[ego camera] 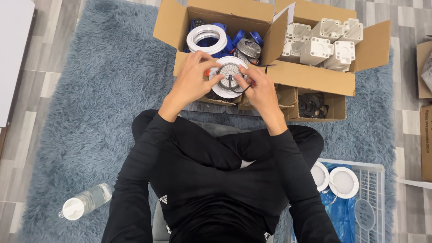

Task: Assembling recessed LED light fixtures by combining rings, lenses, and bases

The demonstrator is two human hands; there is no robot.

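Both hands clamped on a round lamp, over the boxes.
The left hand point(191, 78) and right hand point(256, 90) cover the lamp's point(228, 72) rim; its wiring is hard to read. Behind it stands an open box point(173, 24) holding a white ring point(207, 39); a basket point(373, 189) is cut off lower right.

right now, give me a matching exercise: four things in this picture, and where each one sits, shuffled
Things:
1. round white downlight with a finned metal back
2. clear plastic water bottle with a white cap
3. white plastic mesh basket
4. white square plastic blocks

Places:
A. lying on the blue shaggy rug, lower left
B. packed in the open cardboard box, upper right
C. held between the left hand and the right hand
D. on the floor, lower right

Pairs: 1-C, 2-A, 3-D, 4-B
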